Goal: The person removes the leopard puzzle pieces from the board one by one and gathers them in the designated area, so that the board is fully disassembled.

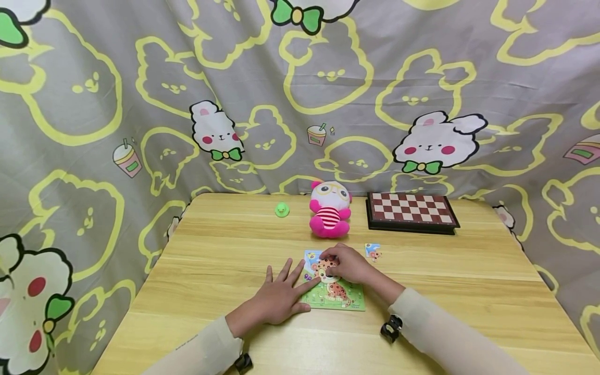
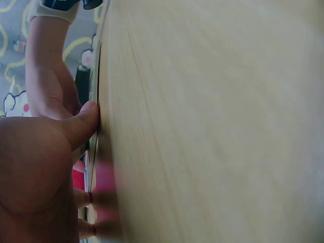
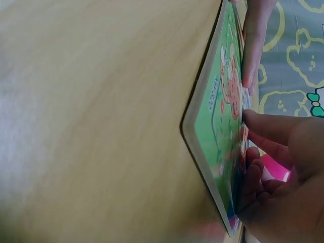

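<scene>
A leopard jigsaw puzzle (image 1: 351, 299) in a flat tray lies on the wooden table, its green lower part uncovered. My left hand (image 1: 281, 297) rests flat at its left side with spread fingers, thumb and index finger touching the puzzle. My right hand (image 1: 349, 264) bends over the upper part, thumb and curled fingers pinching a puzzle piece at the leopard's face; the hand hides much of that piece. In the right wrist view, the right thumb (image 3: 268, 124) meets the puzzle surface. A loose puzzle piece (image 1: 373, 251) with blue sky lies right of the tray.
Behind the puzzle sits a pink plush toy (image 1: 329, 211) in a striped top. A small green duck (image 1: 282, 209) stands to its left, and a checkered board-game box (image 1: 411, 211) lies to its right. A patterned curtain (image 1: 262, 94) hangs behind the table.
</scene>
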`<state>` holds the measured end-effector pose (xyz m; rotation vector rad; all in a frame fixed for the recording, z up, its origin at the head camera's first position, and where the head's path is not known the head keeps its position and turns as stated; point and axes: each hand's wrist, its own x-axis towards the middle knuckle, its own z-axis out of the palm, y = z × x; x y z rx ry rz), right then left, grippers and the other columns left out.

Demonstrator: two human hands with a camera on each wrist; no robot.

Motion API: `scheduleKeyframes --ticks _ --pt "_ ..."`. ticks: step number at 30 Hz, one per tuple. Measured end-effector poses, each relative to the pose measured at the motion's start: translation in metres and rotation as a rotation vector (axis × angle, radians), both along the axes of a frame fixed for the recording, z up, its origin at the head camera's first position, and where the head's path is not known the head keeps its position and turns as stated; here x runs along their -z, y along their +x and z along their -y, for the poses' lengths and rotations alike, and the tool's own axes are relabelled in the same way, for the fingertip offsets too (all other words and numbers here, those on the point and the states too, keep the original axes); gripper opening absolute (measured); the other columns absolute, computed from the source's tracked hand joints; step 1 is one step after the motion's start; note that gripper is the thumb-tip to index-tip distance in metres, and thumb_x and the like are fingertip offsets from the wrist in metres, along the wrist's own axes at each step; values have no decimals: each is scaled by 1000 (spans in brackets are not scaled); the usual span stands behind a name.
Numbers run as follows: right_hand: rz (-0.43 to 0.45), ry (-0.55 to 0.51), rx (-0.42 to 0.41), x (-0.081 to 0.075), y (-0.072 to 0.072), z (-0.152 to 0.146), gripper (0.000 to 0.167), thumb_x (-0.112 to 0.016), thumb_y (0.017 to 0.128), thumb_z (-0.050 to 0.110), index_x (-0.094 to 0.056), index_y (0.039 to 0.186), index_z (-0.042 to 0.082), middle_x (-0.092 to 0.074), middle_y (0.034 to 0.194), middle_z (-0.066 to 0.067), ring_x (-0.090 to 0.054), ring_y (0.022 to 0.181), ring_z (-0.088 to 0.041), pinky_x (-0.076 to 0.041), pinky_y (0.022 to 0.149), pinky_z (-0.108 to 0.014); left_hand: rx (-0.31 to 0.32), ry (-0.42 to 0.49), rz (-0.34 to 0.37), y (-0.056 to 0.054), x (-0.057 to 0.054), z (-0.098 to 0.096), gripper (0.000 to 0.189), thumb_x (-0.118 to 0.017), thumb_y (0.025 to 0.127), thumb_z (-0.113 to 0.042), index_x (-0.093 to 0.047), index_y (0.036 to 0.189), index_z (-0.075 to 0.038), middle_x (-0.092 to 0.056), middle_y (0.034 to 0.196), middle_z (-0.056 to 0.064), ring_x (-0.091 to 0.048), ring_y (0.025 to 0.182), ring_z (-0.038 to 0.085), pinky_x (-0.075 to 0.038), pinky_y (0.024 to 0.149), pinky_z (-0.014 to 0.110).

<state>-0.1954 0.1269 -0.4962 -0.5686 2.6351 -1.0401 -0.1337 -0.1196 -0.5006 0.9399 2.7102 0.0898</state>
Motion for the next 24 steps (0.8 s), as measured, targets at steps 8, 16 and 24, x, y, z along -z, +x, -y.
scheduleKeyframes --ticks 8,16,24 --pt "19 36 50 -1 1 5 28 -82 87 10 -75 113 18 -53 98 -4 -49 88 -17 -43 78 -35 2 5 -4 0 1 0 66 -39 102 -68 -19 162 -50 -5 174 11 -7 157 45 -21 108 82" --pt "6 28 72 -3 3 5 29 -84 86 11 -75 110 23 -51 104 -3 -47 92 -18 -43 83 -38 4 8 2 1 0 0 66 -39 102 -67 -20 162 -49 -4 174 11 -6 157 46 -21 108 83" --pt "-4 -27 95 -1 0 0 39 -84 86 10 -73 122 17 -60 114 -5 -57 103 -21 -49 93 -45 11 19 -1 1 -3 0 66 -41 102 -65 -22 163 -48 -8 173 13 -9 156 46 -23 107 82"
